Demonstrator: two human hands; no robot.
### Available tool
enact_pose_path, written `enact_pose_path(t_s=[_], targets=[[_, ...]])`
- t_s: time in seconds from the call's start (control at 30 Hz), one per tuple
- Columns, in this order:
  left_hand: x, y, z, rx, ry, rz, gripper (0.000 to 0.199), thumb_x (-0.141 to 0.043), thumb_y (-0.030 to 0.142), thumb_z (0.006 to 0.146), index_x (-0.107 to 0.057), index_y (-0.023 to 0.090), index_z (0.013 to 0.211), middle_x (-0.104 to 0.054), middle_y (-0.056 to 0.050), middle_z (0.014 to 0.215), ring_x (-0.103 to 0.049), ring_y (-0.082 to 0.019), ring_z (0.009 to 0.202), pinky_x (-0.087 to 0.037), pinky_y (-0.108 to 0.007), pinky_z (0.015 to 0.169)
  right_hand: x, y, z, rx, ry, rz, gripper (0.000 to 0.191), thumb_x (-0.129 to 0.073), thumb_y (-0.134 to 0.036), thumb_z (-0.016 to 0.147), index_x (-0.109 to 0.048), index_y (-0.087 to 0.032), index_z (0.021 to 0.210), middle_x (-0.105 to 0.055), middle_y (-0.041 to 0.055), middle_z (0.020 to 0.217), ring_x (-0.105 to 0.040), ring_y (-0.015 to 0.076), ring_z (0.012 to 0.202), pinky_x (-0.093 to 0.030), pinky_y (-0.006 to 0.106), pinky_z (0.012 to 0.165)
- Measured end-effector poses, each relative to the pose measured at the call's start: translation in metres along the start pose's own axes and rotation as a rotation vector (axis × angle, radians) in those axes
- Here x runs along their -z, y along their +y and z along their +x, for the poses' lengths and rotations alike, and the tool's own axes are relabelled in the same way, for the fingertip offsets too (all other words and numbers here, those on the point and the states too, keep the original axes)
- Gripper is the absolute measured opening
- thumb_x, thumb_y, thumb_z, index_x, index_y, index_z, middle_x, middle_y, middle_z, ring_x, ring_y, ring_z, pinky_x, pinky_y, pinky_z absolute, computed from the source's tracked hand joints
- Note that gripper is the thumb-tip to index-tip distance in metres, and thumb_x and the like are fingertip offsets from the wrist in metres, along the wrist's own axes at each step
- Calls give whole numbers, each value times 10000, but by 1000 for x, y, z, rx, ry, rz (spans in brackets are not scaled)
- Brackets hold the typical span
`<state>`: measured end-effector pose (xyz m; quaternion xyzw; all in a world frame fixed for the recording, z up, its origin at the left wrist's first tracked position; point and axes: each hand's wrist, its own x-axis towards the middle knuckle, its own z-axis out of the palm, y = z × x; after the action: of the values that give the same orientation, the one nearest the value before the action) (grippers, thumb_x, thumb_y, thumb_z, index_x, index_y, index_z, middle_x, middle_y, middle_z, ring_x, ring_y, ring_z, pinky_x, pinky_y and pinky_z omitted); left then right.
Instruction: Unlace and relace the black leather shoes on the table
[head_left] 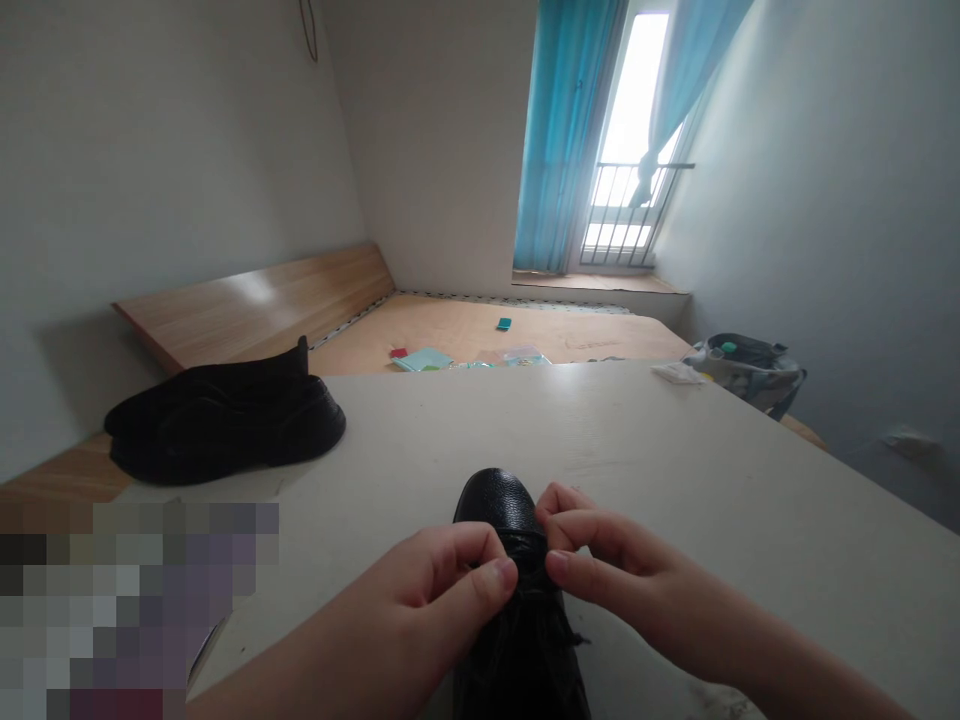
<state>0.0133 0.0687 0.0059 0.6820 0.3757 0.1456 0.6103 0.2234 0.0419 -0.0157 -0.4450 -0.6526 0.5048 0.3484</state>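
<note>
A black leather lace-up shoe (499, 500) lies on the white table in front of me, toe pointing away. My left hand (457, 580) is closed over its left side, thumb and forefinger pinched at the lowest lacing just behind the toe cap. Opposite it, my right hand (600, 540) pinches at the right edge of the same lacing, thumb against curled fingers. Both seem to grip the black shoelace (577, 640), whose end sticks out on the right; black on black hides the exact hold. Below the frame's edge the heel is cut off.
Another black shoe (225, 415) rests at the table's left edge. Beyond the white table (465, 420) is a wooden bed board (585, 335) with small packets. At the right stands a bag (750, 370), near a white packet (679, 373). A blurred patch covers the lower left.
</note>
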Motion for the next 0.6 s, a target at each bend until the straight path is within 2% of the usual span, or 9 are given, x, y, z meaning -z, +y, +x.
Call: enact_pose_path(t_s=[0.2, 0.3, 0.4, 0.5, 0.6], targets=[[7, 4, -4, -5, 50, 425, 318, -431, 446, 902, -585, 202, 769, -563, 4, 709, -495, -172, 674, -383, -260, 642, 8, 12, 0, -6, -48, 81, 420, -578, -494, 898, -421, -206, 636, -422, 8, 835, -426, 181, 839, -374, 325, 825], [9, 6, -4, -6, 45, 480, 316, -436, 422, 906, -603, 205, 748, -597, 0, 706, -531, -183, 687, -403, -258, 662, 10, 16, -3, 4, -39, 163, 425, -591, -488, 892, -414, -200, 634, -408, 9, 846, -425, 177, 838, -386, 319, 823], [11, 5, -3, -30, 52, 466, 332, -433, 417, 922, -606, 210, 728, -595, 9, 698, -544, -185, 700, -407, -257, 680, 9, 17, -6, 10, -17, 152, 421, -565, -494, 905, -415, -203, 641, -411, 8, 839, -435, 178, 836, -400, 319, 822], [13, 3, -3, -36, 74, 447, 332, -427, 427, 933, -588, 213, 738, -582, 22, 697, -530, -175, 683, -388, -252, 644, 6, 19, -10, 5, 66, -3, 394, -516, -481, 934, -421, -210, 664, -433, 6, 819, -457, 175, 821, -418, 307, 799], [12, 3, -5, -23, 80, 472, 302, -419, 440, 936, -556, 221, 780, -556, 36, 684, -494, -159, 636, -349, -252, 585, 1, 21, -17, 40, 292, -296, 218, -493, -398, 950, -490, -232, 809, -498, 8, 846, -501, 174, 811, -450, 286, 745]])
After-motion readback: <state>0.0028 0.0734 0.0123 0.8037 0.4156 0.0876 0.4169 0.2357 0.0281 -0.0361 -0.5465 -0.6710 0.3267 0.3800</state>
